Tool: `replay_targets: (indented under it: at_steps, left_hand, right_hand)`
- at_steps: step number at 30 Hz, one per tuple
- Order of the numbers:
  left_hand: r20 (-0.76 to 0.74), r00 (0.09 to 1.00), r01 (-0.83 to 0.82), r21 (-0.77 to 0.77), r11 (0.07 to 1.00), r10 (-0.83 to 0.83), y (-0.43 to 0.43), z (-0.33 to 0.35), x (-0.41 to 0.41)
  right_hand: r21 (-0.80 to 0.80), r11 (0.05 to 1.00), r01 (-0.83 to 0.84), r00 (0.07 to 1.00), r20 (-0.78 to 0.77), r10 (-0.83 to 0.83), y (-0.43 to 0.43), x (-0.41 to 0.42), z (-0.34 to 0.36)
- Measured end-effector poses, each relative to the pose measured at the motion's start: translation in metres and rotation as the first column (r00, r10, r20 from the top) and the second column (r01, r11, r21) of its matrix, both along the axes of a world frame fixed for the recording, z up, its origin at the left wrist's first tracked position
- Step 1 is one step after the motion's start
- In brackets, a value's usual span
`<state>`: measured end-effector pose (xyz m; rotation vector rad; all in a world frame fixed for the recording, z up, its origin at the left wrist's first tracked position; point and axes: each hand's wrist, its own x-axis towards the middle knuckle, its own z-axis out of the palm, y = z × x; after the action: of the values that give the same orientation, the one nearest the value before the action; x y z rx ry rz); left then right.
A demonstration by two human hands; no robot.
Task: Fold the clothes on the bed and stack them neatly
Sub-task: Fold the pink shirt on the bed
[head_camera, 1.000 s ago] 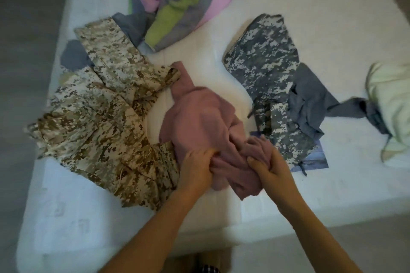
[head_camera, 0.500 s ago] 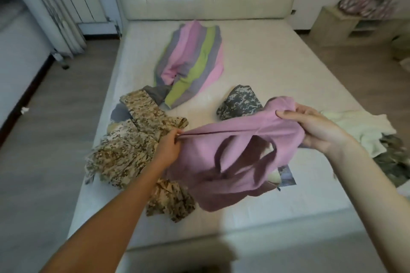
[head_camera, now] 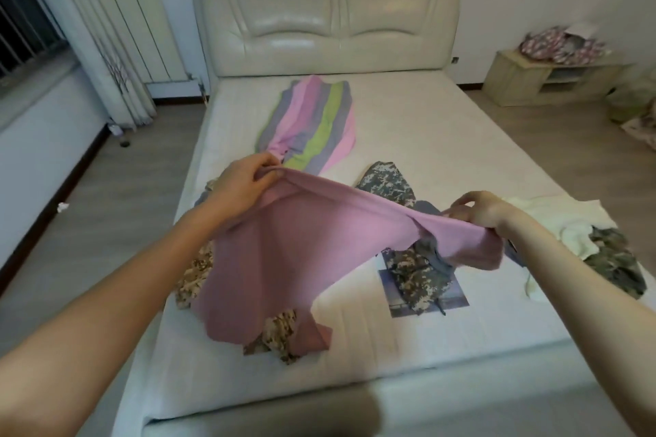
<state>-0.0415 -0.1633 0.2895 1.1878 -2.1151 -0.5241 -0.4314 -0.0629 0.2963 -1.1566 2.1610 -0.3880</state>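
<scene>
Holding the pink garment (head_camera: pixel 291 245) aloft over the near half of the bed (head_camera: pixel 426 138), the left hand (head_camera: pixel 245 181) and the right hand (head_camera: pixel 479 211) are each pinched closed on its top edge. The hem is draped onto the tan camouflage garment (head_camera: pixel 277 330) below. If the pink garment is laid down here, the camouflage piece may be dragged or trapped beneath it, so bare mattress should be chosen.

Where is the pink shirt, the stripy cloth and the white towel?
pink shirt (head_camera: pixel 301 252): head view, middle of the hanging front.
stripy cloth (head_camera: pixel 316 128): head view, on its green stripe.
white towel (head_camera: pixel 553 220): head view, flat top part by the right wrist.
</scene>
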Motion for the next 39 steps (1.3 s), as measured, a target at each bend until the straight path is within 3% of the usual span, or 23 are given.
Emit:
replay_targets:
  at_steps: [3,5,7,9,11,13,15,18,21,23,26,29,32,35,39]
  left_hand:
    - [-0.024,0.996,-0.087,0.05,0.995,0.088,-0.001,0.003,0.004]
    - [0.126,0.982,-0.159,0.124,0.979,0.144,0.002,0.0,0.006]
    - [0.237,0.963,-0.181,0.197,0.964,0.132,0.01,-0.002,0.001]
    - [0.146,0.988,-0.098,0.295,0.95,0.056,0.027,0.006,-0.02]
    - [-0.05,0.997,0.073,0.387,0.919,-0.058,0.046,0.017,-0.052]
    - [-0.149,0.977,0.206,0.449,0.87,-0.154,0.061,0.025,-0.084]
    - [-0.102,0.967,0.254,0.43,0.866,-0.233,0.066,0.024,-0.104]
    - [-0.02,0.978,0.202,0.37,0.907,-0.21,0.063,0.023,-0.108]
    - [-0.082,0.985,0.175,0.406,0.897,-0.155,0.061,0.025,-0.105]
    - [-0.2,0.977,0.162,0.466,0.87,-0.075,0.063,0.03,-0.109]
    - [-0.324,0.946,0.153,0.481,0.863,0.013,0.061,0.042,-0.119]
    - [-0.403,0.915,0.189,0.486,0.853,0.027,0.057,0.05,-0.128]
    - [-0.414,0.909,0.176,0.48,0.859,0.044,0.053,0.047,-0.136]
    - [-0.418,0.905,0.133,0.447,0.884,0.075,0.045,0.045,-0.13]
    - [-0.444,0.861,-0.053,0.404,0.913,0.246,0.023,0.039,-0.083]
  right_hand:
    - [-0.192,0.967,0.168,0.94,0.327,-0.098,0.0,0.009,0.012]
    - [-0.294,0.913,0.282,0.858,0.503,-0.103,-0.003,0.021,0.027]
    - [-0.336,0.897,0.288,0.807,0.59,-0.038,-0.006,0.041,0.044]
    - [-0.346,0.91,0.23,0.785,0.619,0.037,-0.008,0.064,0.055]
    - [-0.359,0.92,0.161,0.796,0.598,0.094,-0.008,0.091,0.061]
    - [-0.371,0.923,0.101,0.797,0.585,0.148,-0.006,0.117,0.064]
    - [-0.389,0.921,0.018,0.8,0.558,0.22,-0.003,0.133,0.064]
    - [-0.474,0.869,-0.143,0.887,0.328,0.325,0.0,0.129,0.062]
    - [-0.609,0.789,-0.081,0.954,0.183,0.239,0.008,0.088,0.039]
    - [-0.519,0.833,-0.189,0.909,0.227,0.348,0.022,0.062,0.005]
    - [-0.161,0.883,-0.442,0.804,0.365,0.469,0.044,0.046,-0.062]
    - [-0.036,0.911,-0.412,0.787,0.49,0.375,0.063,0.062,-0.118]
    - [-0.118,0.953,-0.277,0.825,0.479,0.299,0.074,0.109,-0.156]
    - [-0.217,0.973,-0.081,0.941,0.305,0.146,0.068,0.138,-0.171]
    - [-0.235,0.964,-0.122,0.992,0.01,0.128,0.05,0.108,-0.149]
